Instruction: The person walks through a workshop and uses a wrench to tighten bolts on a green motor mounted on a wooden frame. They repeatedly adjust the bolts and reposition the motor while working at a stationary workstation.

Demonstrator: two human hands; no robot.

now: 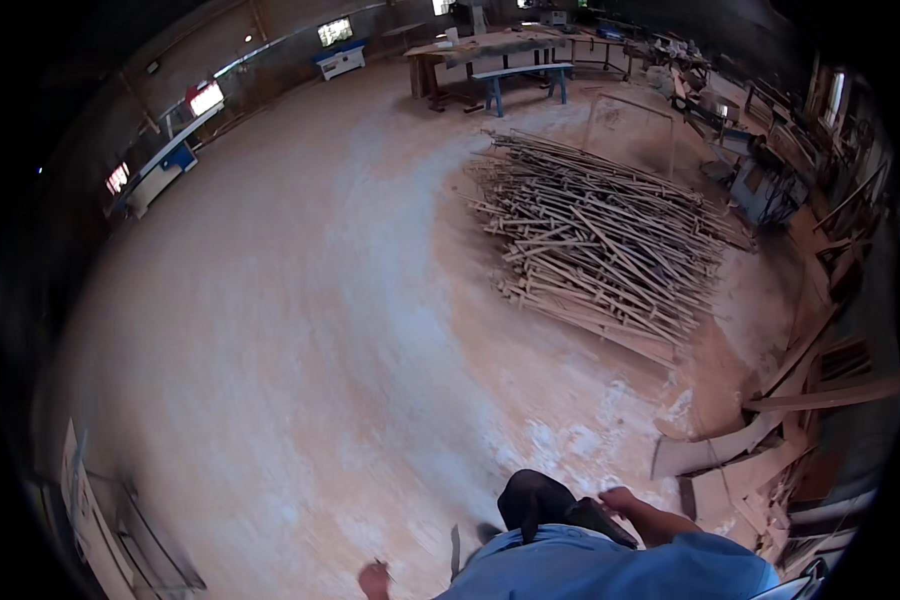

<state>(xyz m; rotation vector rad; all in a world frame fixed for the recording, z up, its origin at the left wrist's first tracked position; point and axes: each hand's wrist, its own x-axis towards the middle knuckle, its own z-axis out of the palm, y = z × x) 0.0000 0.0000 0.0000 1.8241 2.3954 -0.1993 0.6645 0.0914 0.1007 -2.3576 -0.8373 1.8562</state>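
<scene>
My left hand (374, 580) hangs low at the bottom edge, left of my body. It is smeared by motion, so its fingers do not show clearly. On the other side, my right hand (620, 500) swings beside my dark-clothed leg (535, 497), with the bare forearm coming out of a blue shirt (610, 570). Its fingers look bent but are too blurred to read, and no held thing can be made out. Ahead and to the right, a large heap of long thin wooden sticks (610, 240) lies on the dusty floor (300, 300).
Wooden offcuts and curved boards (730, 465) are piled along the right side. A wooden workbench (490, 45) and a blue bench (523, 75) stand far ahead. At the left are a blue-and-white machine (175, 160) and, nearer, a dark frame (150, 530).
</scene>
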